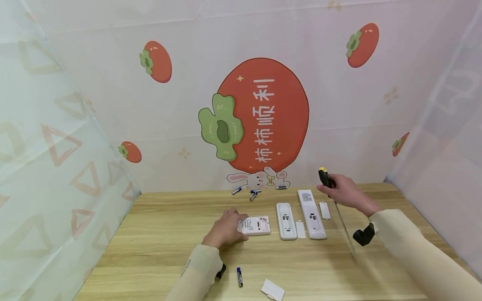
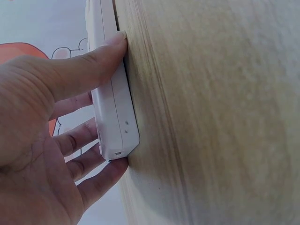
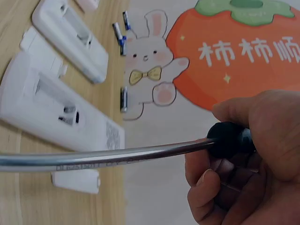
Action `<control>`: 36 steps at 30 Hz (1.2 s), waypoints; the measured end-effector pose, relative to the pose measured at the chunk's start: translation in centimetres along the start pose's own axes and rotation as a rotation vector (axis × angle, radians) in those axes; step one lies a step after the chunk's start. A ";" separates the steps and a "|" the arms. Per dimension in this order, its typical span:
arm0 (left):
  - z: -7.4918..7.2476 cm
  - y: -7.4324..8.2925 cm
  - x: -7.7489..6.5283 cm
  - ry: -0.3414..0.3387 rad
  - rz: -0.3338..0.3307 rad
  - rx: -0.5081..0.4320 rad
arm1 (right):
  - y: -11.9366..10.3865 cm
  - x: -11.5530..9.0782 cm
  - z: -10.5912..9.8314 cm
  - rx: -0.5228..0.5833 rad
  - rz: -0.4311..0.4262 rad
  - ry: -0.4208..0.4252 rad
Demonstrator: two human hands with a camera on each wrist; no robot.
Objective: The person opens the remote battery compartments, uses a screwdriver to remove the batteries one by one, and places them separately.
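Note:
My left hand grips the left end of a small white remote control, lying back up on the table with its battery compartment uncovered. In the left wrist view the thumb presses one long edge of that remote control and the fingers reach around the other side and the end. Raised at the right, my right hand holds a screwdriver by its black and yellow handle. Its long metal shaft slants down over the table's right part. The palm hides part of the handle in the right wrist view.
Two longer white remote controls lie with compartments open, battery covers beside them. Another cover and a battery lie near the front. Several batteries lie along the table's back edge, before a printed backdrop.

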State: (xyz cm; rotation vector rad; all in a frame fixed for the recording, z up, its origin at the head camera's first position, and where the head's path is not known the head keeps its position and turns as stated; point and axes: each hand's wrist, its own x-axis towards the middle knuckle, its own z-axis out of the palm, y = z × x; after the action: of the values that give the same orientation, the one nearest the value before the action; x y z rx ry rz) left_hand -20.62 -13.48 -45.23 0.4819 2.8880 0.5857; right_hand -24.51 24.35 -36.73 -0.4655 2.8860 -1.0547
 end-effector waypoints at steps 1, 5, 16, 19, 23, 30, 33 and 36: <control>0.0 0.0 0.0 0.000 0.000 0.001 | 0.3 0.0 -0.1 -0.007 0.005 0.000; 0.0 0.0 0.0 -0.001 0.001 0.004 | 1.4 0.1 -0.4 -0.030 0.020 -0.006; -0.1 0.1 0.0 -0.007 -0.010 0.003 | 4.5 0.0 -1.1 -0.062 0.101 -0.065; 0.0 0.1 0.0 -0.010 -0.015 -0.001 | 5.2 -0.1 -1.3 -0.073 0.113 -0.064; 0.0 0.1 0.0 -0.014 -0.020 -0.001 | 6.1 -0.2 -1.7 -0.077 0.119 -0.063; -0.1 0.1 0.1 -0.019 -0.030 0.006 | 7.3 -0.2 -1.9 -0.092 0.153 -0.094; 0.0 0.1 0.1 -0.018 -0.030 0.005 | 7.7 -0.2 -1.9 -0.095 0.165 -0.102; -0.1 0.1 0.1 -0.015 -0.026 0.006 | 7.9 -0.3 -1.9 -0.089 0.178 -0.108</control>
State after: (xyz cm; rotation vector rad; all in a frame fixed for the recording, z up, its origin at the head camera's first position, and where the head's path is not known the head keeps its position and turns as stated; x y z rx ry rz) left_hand -20.73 -13.40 -45.17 0.4472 2.8780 0.5674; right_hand -26.59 31.35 -40.29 -0.2535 2.8240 -0.8504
